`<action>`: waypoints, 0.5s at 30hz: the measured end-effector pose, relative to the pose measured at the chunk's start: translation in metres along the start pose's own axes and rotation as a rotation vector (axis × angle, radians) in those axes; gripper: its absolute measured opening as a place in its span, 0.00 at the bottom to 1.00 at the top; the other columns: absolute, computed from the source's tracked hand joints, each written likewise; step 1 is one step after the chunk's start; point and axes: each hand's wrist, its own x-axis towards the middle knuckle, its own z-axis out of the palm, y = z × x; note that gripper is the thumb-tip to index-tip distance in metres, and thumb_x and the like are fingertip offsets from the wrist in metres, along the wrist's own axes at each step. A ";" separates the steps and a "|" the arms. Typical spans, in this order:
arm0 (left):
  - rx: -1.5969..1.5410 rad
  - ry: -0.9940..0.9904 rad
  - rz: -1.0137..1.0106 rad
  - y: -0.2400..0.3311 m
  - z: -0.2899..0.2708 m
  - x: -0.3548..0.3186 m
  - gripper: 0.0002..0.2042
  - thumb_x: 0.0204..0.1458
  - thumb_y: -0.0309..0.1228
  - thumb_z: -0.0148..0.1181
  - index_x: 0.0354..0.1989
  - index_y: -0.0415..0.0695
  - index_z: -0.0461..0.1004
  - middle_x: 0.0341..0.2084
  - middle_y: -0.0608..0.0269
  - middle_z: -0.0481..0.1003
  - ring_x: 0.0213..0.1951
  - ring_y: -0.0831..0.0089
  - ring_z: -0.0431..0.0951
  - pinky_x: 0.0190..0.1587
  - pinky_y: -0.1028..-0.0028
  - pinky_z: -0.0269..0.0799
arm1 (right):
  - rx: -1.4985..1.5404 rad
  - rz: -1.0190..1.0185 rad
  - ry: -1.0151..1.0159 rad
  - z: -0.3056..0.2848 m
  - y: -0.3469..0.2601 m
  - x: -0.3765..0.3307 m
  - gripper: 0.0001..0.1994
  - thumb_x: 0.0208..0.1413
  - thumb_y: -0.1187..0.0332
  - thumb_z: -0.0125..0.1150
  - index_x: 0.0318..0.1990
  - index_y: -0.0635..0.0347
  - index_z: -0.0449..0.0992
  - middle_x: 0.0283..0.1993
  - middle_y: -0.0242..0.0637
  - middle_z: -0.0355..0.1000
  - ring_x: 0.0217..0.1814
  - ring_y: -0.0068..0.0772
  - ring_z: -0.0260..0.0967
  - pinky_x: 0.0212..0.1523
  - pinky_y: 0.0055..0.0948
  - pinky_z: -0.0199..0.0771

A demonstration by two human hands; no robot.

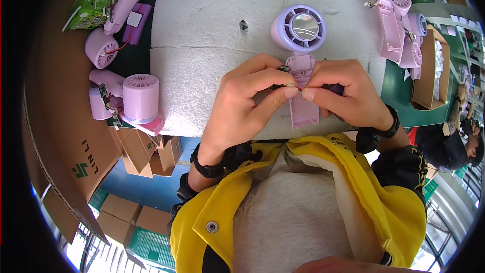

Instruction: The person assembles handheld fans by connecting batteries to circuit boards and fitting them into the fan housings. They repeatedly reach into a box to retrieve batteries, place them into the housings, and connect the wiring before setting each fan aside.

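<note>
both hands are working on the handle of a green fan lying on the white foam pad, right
Not quite: the fan is pale purple, not green. The head view shows the left hand and right hand pinching small parts at its handle as it lies on the white foam pad.

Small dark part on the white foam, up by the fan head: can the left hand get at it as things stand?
Probably yes: bare foam pad lies between the left hand and the dark part. But its fingers are pinching a small piece at the fan.
</note>
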 end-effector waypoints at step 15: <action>-0.063 0.010 -0.014 -0.002 0.001 -0.001 0.12 0.49 0.14 0.63 0.42 0.36 0.78 0.38 0.56 0.75 0.41 0.70 0.77 0.43 0.73 0.74 | -0.327 -0.283 0.141 0.002 0.008 0.003 0.06 0.48 0.81 0.68 0.34 0.65 0.81 0.32 0.37 0.75 0.27 0.25 0.71 0.26 0.22 0.68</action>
